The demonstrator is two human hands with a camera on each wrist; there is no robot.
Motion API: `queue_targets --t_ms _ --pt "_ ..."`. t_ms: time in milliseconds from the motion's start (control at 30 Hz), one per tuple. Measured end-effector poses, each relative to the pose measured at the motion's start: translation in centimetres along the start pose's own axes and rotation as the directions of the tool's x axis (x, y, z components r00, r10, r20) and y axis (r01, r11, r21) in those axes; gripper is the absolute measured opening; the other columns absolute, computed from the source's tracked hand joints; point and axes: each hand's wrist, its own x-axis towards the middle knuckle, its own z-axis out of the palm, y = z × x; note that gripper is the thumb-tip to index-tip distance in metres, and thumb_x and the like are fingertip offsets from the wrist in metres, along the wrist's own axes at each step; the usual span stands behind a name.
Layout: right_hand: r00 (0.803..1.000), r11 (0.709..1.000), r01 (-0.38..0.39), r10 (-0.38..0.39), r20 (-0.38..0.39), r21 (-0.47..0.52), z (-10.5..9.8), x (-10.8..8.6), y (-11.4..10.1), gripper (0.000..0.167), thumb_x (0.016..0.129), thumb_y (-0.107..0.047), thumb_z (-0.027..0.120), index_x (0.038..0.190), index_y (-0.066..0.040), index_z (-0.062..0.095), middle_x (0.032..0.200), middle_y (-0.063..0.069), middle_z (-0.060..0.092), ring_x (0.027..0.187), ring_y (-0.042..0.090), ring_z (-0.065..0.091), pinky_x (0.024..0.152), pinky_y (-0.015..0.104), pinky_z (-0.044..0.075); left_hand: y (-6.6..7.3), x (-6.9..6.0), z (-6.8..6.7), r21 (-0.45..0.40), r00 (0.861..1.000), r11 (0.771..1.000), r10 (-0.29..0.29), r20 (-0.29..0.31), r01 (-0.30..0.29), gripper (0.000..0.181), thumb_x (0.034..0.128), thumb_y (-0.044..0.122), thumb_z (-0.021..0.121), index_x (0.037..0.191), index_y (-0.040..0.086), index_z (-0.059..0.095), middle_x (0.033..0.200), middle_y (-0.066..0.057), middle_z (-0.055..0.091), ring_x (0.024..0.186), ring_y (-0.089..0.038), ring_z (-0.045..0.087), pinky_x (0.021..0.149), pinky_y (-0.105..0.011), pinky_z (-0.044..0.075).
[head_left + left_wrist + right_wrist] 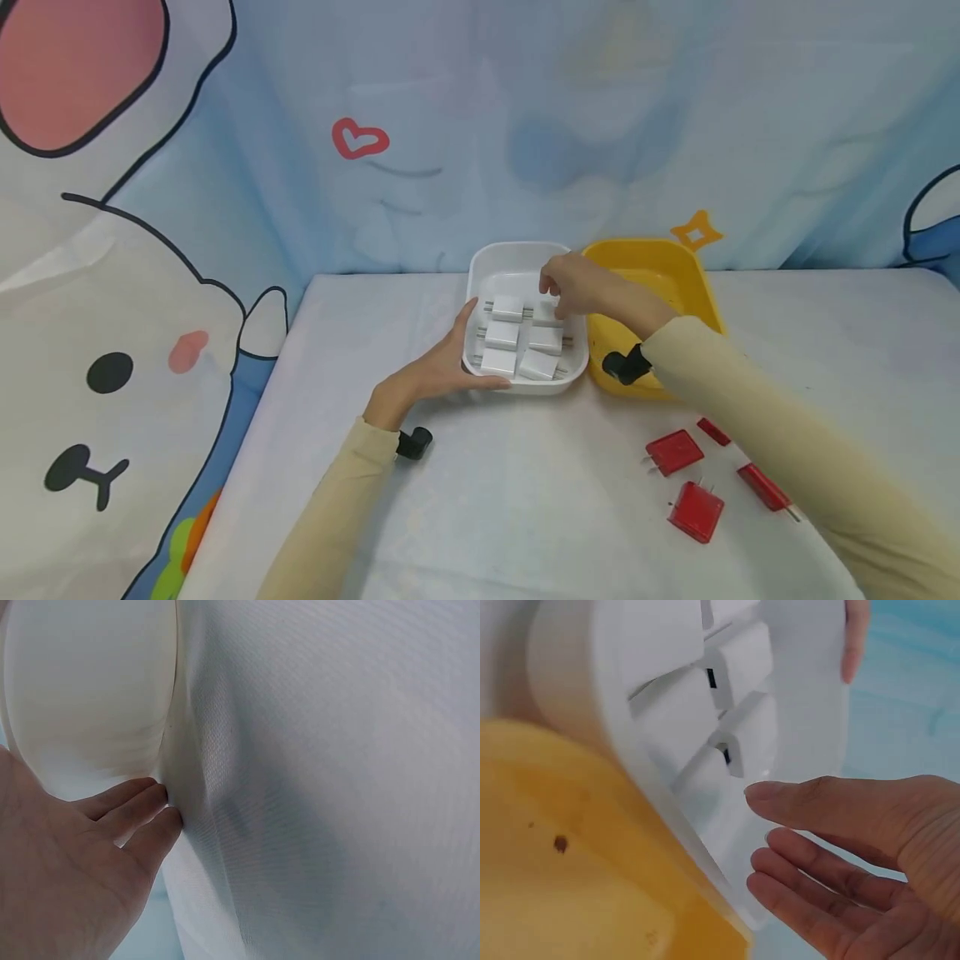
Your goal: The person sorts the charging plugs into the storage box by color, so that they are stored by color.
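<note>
A white tray [513, 268] stands on the table and holds several white plug chargers [502, 335] in two columns. With its fingers along the tray's left side and its thumb stretched along the near side, my left hand [442, 360] touches the near left corner. In the left wrist view its fingers look nearly straight against the tray's outer wall. My right hand [579, 285] hovers over the tray's right part, by the farthest charger [548, 314] of the right column. The right wrist view shows nothing between its thumb and loosely bent fingers.
A yellow tray [675, 279] stands against the white one on the right, partly under my right forearm. Several red plug chargers [675, 452] lie at the near right beside my right sleeve. A printed cloth [480, 150] hangs behind the table.
</note>
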Motion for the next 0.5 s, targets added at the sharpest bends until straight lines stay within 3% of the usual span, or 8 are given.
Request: queue_targets --t_ms 200,400,500 --pt "0.981 0.984 0.172 -0.175 -0.082 -0.037 -0.7 -5.0 -0.9 0.026 0.082 0.007 0.084 0.104 0.005 0.072 0.096 0.013 0.070 0.090 0.030 0.062 0.086 0.045 0.057 -0.1 -0.4 -0.1 0.011 0.999 0.999 -0.034 -0.015 0.034 0.133 0.0829 0.032 0.088 0.167 0.021 -0.014 0.173 -0.009 0.016 0.155 -0.023 0.022 0.124 -0.050 0.023" --pt "0.954 0.969 0.244 -0.246 -0.173 -0.035 -0.1 -11.6 -0.9 0.031 0.077 0.002 0.091 0.103 -0.003 0.076 0.099 0.006 0.071 0.092 0.026 0.069 0.084 0.042 0.061 -0.2 -0.1 0.0 0.016 1.000 1.000 -0.006 -0.009 0.006 0.132 0.0835 0.030 0.088 0.167 0.020 -0.014 0.172 -0.010 0.017 0.155 -0.024 0.023 0.124 -0.050 0.024" --pt "0.945 0.958 0.286 -0.287 -0.154 -0.031 0.7 -14.9 -0.8 0.034 0.076 -0.003 0.093 0.106 -0.009 0.079 0.099 -0.002 0.070 0.093 0.020 0.069 0.082 0.036 0.062 0.0 -0.1 0.0 0.023 1.000 1.000 -0.009 -0.007 0.010 0.132 0.0834 0.031 0.088 0.167 0.020 -0.014 0.173 -0.010 0.017 0.156 -0.024 0.022 0.124 -0.050 0.023"
